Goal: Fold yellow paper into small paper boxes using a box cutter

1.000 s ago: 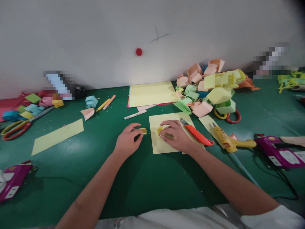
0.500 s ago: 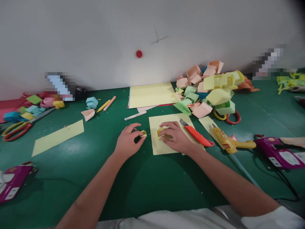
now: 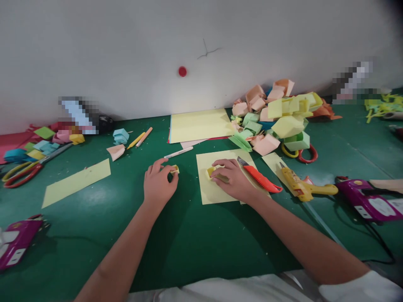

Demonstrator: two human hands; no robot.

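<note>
My left hand (image 3: 160, 180) is over the green table, its thumb and fingers closed on a small folded yellow paper piece (image 3: 175, 169). To the right, my right hand (image 3: 231, 178) rests above a yellow paper sheet (image 3: 217, 197), with curled fingers around another small yellow paper box (image 3: 210, 172); the fingers hide part of it. Beside that hand a red utility knife (image 3: 261, 179) lies across the sheet's right side, blade pointing to the upper left. Behind my left hand lies a white pen (image 3: 179, 152).
Folded paper boxes (image 3: 288, 126) are piled at back right, with scissors handles (image 3: 307, 154) below. A yellow glue gun (image 3: 304, 184) lies near a purple device (image 3: 371, 201). Coloured paper sheets (image 3: 201, 126) are stacked against the wall. Scissors (image 3: 28, 170) and a yellow strip (image 3: 77, 182) lie left.
My left hand has moved left, away from my right hand, carrying the small yellow paper piece. My right hand has stayed nearly in place over the sheet.
</note>
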